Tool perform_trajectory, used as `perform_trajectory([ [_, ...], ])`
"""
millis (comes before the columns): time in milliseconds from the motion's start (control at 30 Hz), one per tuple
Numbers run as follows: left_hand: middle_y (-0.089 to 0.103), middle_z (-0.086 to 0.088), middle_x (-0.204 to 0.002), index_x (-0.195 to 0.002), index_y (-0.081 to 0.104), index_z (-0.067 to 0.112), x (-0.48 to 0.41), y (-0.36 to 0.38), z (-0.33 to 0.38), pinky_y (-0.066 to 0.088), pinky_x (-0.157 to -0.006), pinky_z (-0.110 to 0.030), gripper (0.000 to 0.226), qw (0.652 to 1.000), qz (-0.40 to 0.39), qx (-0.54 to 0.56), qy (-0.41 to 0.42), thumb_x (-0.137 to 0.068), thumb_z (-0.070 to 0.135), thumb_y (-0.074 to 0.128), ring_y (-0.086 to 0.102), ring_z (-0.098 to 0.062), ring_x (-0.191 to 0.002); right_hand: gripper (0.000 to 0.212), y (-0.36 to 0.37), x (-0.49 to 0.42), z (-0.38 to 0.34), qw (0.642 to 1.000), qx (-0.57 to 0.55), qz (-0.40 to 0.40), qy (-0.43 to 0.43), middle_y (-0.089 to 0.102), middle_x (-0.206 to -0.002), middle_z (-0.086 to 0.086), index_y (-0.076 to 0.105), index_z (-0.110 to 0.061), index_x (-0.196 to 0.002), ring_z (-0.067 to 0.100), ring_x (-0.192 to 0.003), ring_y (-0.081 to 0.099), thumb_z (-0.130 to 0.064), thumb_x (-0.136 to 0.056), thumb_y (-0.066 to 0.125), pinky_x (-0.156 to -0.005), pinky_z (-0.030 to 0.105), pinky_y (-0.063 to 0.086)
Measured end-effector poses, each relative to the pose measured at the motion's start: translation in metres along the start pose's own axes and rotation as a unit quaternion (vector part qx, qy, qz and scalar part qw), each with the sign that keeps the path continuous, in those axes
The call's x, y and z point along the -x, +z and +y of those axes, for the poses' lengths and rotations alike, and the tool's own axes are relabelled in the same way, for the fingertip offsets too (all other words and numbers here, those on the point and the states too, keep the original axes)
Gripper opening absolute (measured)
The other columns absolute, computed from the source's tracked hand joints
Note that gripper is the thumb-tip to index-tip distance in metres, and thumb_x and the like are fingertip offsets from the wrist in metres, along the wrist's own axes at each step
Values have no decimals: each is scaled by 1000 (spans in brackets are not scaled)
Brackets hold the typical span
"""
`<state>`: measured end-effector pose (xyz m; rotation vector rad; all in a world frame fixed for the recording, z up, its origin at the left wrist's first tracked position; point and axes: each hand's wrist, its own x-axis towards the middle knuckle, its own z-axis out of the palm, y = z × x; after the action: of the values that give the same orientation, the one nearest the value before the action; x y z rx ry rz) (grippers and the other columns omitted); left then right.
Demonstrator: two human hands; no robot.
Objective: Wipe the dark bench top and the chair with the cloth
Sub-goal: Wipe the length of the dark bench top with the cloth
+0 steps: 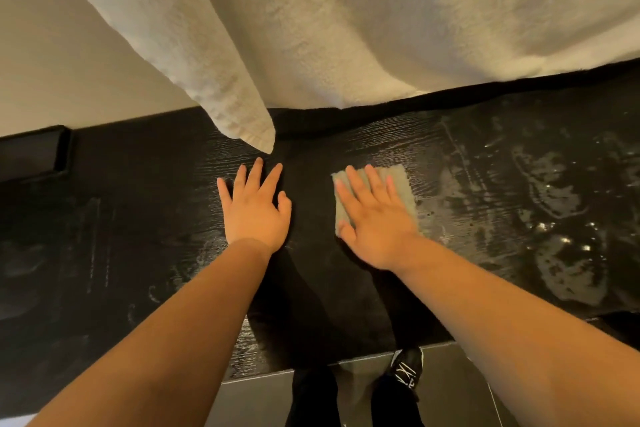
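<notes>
A person leans over the dark bench top [138,218], both hands spread flat with fingers straight. The right hand [375,218] presses a grey-green cloth [403,184] onto the wood, and the cloth's edges show past the fingertips at 12 and 2 o'clock. The left hand [254,210] rests bare on the surface, apart from the cloth at its 9 o'clock. Wet streaks [536,204] glisten at the cloth's 3 o'clock. A white towel [311,28] hangs at 12 o'clock.
</notes>
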<state>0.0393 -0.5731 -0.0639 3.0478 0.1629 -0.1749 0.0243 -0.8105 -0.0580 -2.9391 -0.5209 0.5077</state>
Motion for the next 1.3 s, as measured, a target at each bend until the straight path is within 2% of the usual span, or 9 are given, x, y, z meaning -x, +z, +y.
perform_trajectory([
  [133, 22, 1, -175, -165, 28, 40, 0, 0, 1, 3, -131, -58, 59, 1000, 4, -6, -4, -107, 49, 28, 15, -28, -162, 78, 7, 21, 16, 994, 12, -18, -110, -2, -176, -1, 10, -28, -169, 30, -161, -9, -57, -99, 28, -126, 46, -16],
  [267, 24, 0, -174, -165, 28, 39, 2, 1, 4, 7, -131, -57, 58, 1000, 2, -13, -11, -107, 47, 29, 18, -28, -161, 78, 0, 26, 75, 1000, 19, 11, 5, 2, -176, 0, 7, -30, -168, 31, -162, -4, -60, -98, 24, -130, 56, 1],
  [400, 29, -3, -172, -164, 34, 37, 7, 6, 10, 9, -131, -56, 56, 999, 20, 3, -32, -108, 41, 33, 23, -31, -159, 76, -5, 19, 55, 990, -45, 0, 132, -17, -175, 2, -10, -29, -167, 34, -159, -19, -55, -102, 20, -125, 54, -14],
  [533, 22, -6, -175, -166, 33, 30, 10, 6, 14, 12, -131, -54, 58, 998, 1, 43, -37, -108, 34, 39, 16, -34, -161, 75, 15, 44, -5, 1000, -22, 5, -12, -7, -176, 4, 0, -26, -168, 35, -160, -13, -52, -103, 28, -127, 53, -12],
  [633, 12, -8, -177, -168, 25, 25, 28, 4, 25, 6, -132, -54, 63, 997, -25, 63, -44, -108, 40, 39, 6, -34, -163, 75, 22, 53, 18, 994, -7, -8, -107, 1, -176, -2, 10, -30, -168, 30, -162, -8, -56, -102, 35, -129, 50, -9],
  [767, 7, -9, -177, -169, 20, 25, 82, 16, 43, 2, -132, -51, 74, 998, -37, 42, 7, -102, 54, 30, 1, -33, -163, 80, 15, 60, 92, 1000, 15, 10, -15, 4, -176, 1, 4, -34, -168, 34, -162, -3, -62, -97, 30, -129, 58, 7],
  [933, 4, -7, -178, -170, 16, 26, 101, 26, 54, 1, -132, -51, 76, 999, -43, 31, -15, -99, 55, 19, 0, -32, -164, 78, -1, 59, 114, 993, -23, -9, 118, -13, -175, 2, -9, -29, -167, 36, -160, -15, -60, -100, 16, -128, 56, -6],
  [1167, 6, -5, -178, -169, 18, 27, 104, 25, 58, 3, -132, -52, 75, 999, -31, 19, -18, -100, 56, 23, 2, -31, -164, 77, 23, 90, 57, 995, 7, -16, -96, 5, -176, -1, 14, -31, -168, 33, -162, -1, -61, -99, 30, -129, 53, -4],
  [1300, 11, -5, -177, -168, 23, 28, 104, 25, 59, 7, -132, -53, 75, 999, -17, 29, -22, -99, 56, 28, 5, -31, -163, 80, 15, 87, 122, 999, 22, 1, -31, 5, -176, -5, 9, -39, -167, 33, -161, -2, -70, -96, 28, -129, 55, -2],
])
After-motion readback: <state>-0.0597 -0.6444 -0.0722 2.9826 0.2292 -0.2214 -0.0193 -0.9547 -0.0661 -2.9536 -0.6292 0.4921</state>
